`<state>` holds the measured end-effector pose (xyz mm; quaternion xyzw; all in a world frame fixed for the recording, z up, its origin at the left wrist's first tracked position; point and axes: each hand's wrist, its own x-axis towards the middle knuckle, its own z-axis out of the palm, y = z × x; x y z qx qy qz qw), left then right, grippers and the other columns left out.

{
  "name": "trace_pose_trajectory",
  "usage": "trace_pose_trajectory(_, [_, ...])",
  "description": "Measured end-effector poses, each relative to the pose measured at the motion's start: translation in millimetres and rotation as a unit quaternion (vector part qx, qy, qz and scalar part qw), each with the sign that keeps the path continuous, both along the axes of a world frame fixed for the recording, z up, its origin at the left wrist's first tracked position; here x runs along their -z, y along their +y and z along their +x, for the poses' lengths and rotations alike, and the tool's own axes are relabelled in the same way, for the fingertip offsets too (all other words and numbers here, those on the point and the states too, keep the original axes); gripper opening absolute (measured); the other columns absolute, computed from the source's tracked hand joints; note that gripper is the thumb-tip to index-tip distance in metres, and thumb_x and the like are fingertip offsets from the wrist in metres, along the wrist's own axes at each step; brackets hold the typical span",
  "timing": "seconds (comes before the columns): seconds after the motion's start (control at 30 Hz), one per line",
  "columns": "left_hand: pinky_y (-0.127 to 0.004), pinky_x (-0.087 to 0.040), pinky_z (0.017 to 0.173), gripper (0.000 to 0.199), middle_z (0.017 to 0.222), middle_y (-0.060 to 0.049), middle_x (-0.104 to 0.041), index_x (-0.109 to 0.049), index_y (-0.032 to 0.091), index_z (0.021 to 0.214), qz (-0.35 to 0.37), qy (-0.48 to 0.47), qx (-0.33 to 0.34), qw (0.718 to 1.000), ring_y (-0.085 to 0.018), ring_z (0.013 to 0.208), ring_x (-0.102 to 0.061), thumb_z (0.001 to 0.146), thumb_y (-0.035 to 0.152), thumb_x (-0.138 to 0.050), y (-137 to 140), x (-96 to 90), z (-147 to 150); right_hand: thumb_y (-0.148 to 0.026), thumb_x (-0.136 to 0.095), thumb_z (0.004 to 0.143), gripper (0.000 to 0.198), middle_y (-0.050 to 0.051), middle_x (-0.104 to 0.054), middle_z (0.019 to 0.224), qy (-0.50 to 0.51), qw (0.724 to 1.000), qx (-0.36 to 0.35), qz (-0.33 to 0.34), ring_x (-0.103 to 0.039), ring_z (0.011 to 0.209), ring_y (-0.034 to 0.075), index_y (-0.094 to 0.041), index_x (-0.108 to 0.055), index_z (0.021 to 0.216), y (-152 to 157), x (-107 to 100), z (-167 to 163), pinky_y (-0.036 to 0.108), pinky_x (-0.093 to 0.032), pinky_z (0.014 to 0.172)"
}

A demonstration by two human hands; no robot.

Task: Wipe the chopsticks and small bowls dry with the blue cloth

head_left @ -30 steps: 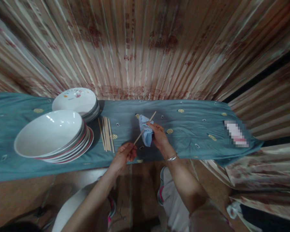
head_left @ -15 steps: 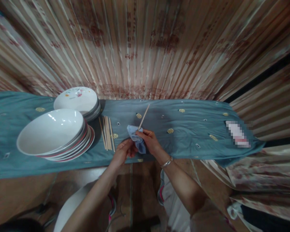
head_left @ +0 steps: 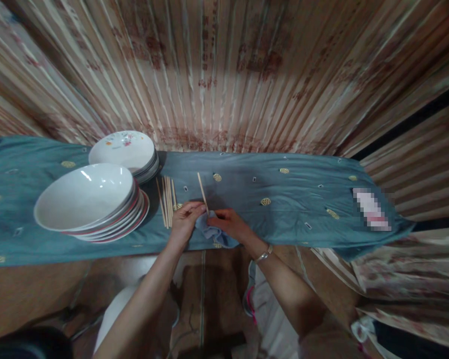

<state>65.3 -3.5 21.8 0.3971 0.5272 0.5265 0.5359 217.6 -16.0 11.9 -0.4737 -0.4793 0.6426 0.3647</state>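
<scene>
Glossy, round white bowls (head_left: 84, 197) partly hide a floral dish stack (head_left: 123, 152). Pale, straight chopsticks (head_left: 167, 199) lie beside them, one running behind the left hand (head_left: 183, 219); I cannot tell what its bent fingers pinch. A single chopstick (head_left: 202, 188), lower end hidden, slants up from the crumpled blue cloth (head_left: 208, 230) that the right hand (head_left: 232, 225) grips over the teal tablecloth (head_left: 303, 187). Far right, pixelation masks a pale thing (head_left: 371, 209).

Forearms (head_left: 145, 286) angled inward, hands (head_left: 183, 222) close together, fingers (head_left: 222, 214) bent
</scene>
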Motion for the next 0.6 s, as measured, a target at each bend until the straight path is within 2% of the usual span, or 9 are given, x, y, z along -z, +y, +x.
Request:
trace_pose_trajectory(0.23, [-0.026, -0.043, 0.065, 0.032, 0.059, 0.001, -0.067, -0.073, 0.019, 0.057, -0.047, -0.034, 0.007, 0.998, -0.012, 0.061, -0.055, 0.042, 0.041, -0.091, 1.2, 2.6, 5.4, -0.048, -0.073, 0.071, 0.034, -0.004, -0.052, 0.057, -0.080, 0.996, -0.023, 0.014, -0.045, 0.056, 0.009, -0.016, -0.065, 0.065, -3.4, 3.9, 0.1, 0.022, -0.033, 0.052])
trace_pose_trajectory(0.43, [-0.024, -0.033, 0.053, 0.037, 0.050, 0.003, -0.058, -0.071, 0.017, 0.057, -0.073, -0.058, 0.009, 0.996, -0.009, 0.051, -0.045, 0.040, 0.043, -0.091, 5.0, 3.1, 3.3, -0.046, -0.070, 0.072, 0.030, -0.004, -0.051, 0.058, -0.086, 0.996, -0.035, 0.016, -0.045, 0.058, 0.010, -0.016, -0.066, 0.067, -7.5, 3.7, -0.6, 0.023, -0.034, 0.055])
trace_pose_trajectory(0.6, [-0.023, -0.035, 0.055, 0.040, 0.049, 0.003, -0.056, -0.070, 0.016, 0.056, -0.064, -0.062, -0.002, 0.996, -0.008, 0.052, -0.045, 0.040, 0.046, -0.092, 5.4, 1.9, 5.0, -0.042, -0.071, 0.072, 0.027, -0.003, -0.056, 0.061, -0.083, 0.996, -0.040, 0.013, -0.047, 0.060, 0.010, -0.015, -0.070, 0.072, -11.9, 5.5, 0.1, 0.022, -0.036, 0.056])
